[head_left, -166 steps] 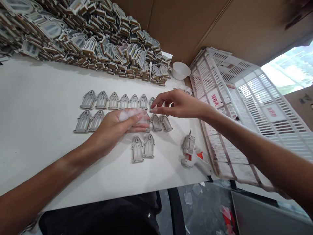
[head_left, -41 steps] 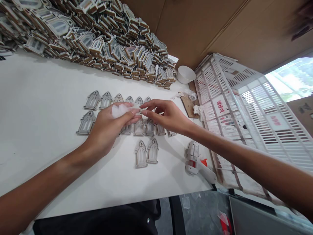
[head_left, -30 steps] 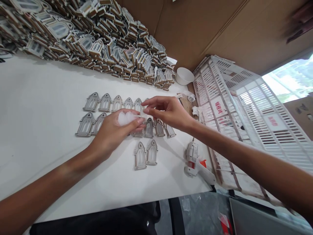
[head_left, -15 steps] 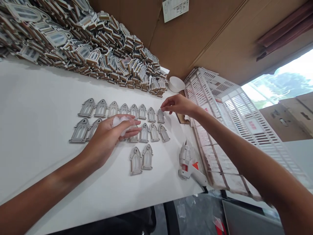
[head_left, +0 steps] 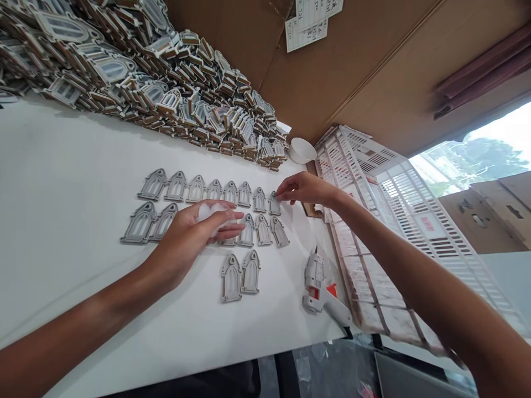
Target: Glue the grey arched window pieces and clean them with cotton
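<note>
In my left hand (head_left: 182,235) lies a small bunch of thin, translucent white pieces (head_left: 206,211), held between thumb and fingers above the rows. My right hand (head_left: 306,188) has its fingertips pinched together at the top of the end arched window frame (head_left: 274,207) in the far row; anything between them is too small to make out. More grey arched window frames (head_left: 153,184) lie flat in two rows, some partly hidden behind my left hand. Closer to me, a pair of the same frames (head_left: 231,281) lies side by side.
A large heap of window frames (head_left: 182,105) fills the table's back left. A white bowl (head_left: 302,151) stands at the heap's right end. A glue gun (head_left: 316,279) lies near the right edge, beside a white plastic crate (head_left: 373,221). Cardboard (head_left: 307,77) rises behind.
My right hand has lowered slightly onto the end frame of the far row. My left hand keeps its hold on the white pieces. The view has shifted a little.
</note>
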{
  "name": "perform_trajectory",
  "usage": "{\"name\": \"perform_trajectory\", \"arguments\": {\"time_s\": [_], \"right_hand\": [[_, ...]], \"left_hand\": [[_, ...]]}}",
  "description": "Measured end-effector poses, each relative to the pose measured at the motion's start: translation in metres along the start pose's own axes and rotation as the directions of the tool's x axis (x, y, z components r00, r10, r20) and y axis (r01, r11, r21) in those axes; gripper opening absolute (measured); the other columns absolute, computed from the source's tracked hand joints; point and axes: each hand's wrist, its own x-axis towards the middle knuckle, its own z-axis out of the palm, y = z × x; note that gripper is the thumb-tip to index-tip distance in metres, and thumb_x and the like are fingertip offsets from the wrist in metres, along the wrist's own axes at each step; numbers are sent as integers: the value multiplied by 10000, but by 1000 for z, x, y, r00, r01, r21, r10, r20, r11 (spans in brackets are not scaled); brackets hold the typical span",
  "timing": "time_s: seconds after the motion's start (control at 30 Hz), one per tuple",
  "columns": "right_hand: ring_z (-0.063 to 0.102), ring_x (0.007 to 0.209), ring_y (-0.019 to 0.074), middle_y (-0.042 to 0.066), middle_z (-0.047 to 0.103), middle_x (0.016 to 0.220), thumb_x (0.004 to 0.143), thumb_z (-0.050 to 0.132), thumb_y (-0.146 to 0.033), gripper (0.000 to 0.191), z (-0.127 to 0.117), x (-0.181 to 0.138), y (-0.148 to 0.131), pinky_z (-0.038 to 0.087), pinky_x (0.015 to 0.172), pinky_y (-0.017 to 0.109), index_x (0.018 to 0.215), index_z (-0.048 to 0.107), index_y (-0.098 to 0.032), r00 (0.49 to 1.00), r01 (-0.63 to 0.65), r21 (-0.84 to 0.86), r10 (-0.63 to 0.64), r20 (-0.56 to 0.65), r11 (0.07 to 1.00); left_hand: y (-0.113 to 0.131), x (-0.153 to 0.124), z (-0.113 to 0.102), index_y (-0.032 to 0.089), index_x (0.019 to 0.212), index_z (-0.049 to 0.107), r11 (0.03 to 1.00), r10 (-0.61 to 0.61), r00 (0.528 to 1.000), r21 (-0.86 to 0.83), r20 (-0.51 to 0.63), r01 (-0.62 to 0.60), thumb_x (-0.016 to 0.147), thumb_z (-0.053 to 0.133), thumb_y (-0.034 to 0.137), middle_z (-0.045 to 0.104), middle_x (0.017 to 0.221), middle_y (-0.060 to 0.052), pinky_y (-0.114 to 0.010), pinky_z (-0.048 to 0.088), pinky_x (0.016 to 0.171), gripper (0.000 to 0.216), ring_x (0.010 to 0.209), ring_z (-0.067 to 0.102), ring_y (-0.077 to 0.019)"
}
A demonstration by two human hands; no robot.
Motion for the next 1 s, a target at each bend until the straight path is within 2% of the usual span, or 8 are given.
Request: {"name": "perform_trajectory", "arguments": {"time_s": [0.2,0.3,0.43,0.63,0.73,0.8,0.9,1.0], "right_hand": [[712,747,158,72,847,983,912,839,-379,192,7,-1,-11,534,637,271,962,867,-195,986,113,-3,-112,-125,994],[689,706,138,52,835,950,910,852,-478,315,21,-8,-29,507,607,264,1052,859,-197,971,237,146,-238,-7,961],[758,798,161,46,845,952,848,925,-418,361,42,-21,-49,594,701,272,1109,834,-186,918,242,421,-347,194,874],[803,853,179,61,865,954,829,926,-302,322,53,-27,-53,627,743,276,1105,825,-172,890,216,551,-395,229,806],[761,781,155,60,858,947,837,909,-321,325,46,-24,-50,586,674,255,1115,826,-172,908,251,524,-386,165,814],[700,703,133,48,843,919,864,883,-365,357,37,-19,-44,548,626,253,1161,828,-176,930,307,450,-364,43,839],[651,668,133,48,830,909,905,831,-394,342,20,-9,-30,528,629,280,1173,845,-183,930,357,183,-330,-159,916],[686,701,163,69,840,938,931,774,-363,265,7,0,-16,537,676,317,1102,870,-186,921,287,-69,-295,-256,955]], "left_hand": [[-5,0,-2,198,1214,772,1000,-1,997,23,80,-1,916,898,321,875,1181,-88,-282,696,958,346,1053,858,-245],[-9,0,-3,211,1265,737,999,-15,991,36,129,10,879,950,409,882,1142,-92,-298,704,954,483,1005,867,-245],[-11,-1,-2,213,1296,703,997,-36,985,70,166,25,814,1003,473,888,1070,-95,-295,717,898,624,985,871,-262],[-9,-3,1,242,1236,710,996,-33,983,84,178,18,748,1035,510,889,1044,-81,-329,729,861,644,974,872,-288],[-9,-2,0,259,1282,705,992,-67,987,113,148,51,769,1018,539,889,1069,-81,-350,712,941,663,1015,868,-288],[-9,-1,-1,255,1307,707,989,-88,989,126,118,73,764,1014,568,886,1110,-90,-365,692,1006,698,1057,861,-289],[-9,1,-4,238,1313,711,989,-102,991,118,87,91,740,1024,589,878,1160,-104,-376,670,1054,742,1095,852,-289],[-9,3,-6,227,1302,717,991,-96,992,102,79,88,712,1038,595,876,1172,-111,-369,676,1028,765,1087,851,-286]]}}
